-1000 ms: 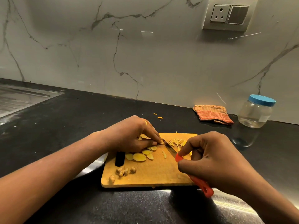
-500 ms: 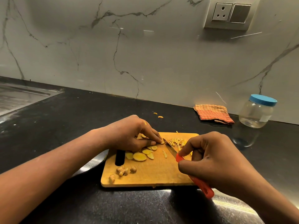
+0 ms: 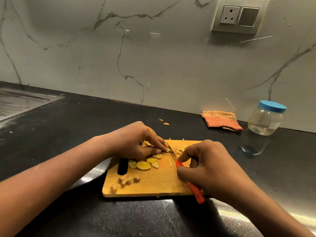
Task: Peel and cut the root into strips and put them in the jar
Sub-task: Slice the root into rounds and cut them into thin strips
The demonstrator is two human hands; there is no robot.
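A wooden cutting board [image 3: 153, 183] lies on the black counter. Yellow root slices [image 3: 143, 165] lie near its middle, thin cut strips [image 3: 180, 149] at its far right, and knobbly peeled scraps [image 3: 124, 181] near its front. My left hand [image 3: 136, 142] pinches a root slice [image 3: 168, 149] flat on the board with its fingertips. My right hand [image 3: 210, 166] grips a red-handled knife [image 3: 196, 194], whose blade meets the board right beside the left fingertips. The clear jar [image 3: 265, 118] with a blue lid stands at the far right, lid on.
A folded orange striped cloth [image 3: 221, 120] lies by the wall left of the jar. Two small root bits [image 3: 164, 122] lie on the counter behind the board. A steel sink drainer [image 3: 18, 101] sits at far left. A wall socket [image 3: 238, 16] is above.
Both hands stay almost in place on the board. The right hand and knife have shifted slightly left, toward the left fingertips, between cuts.
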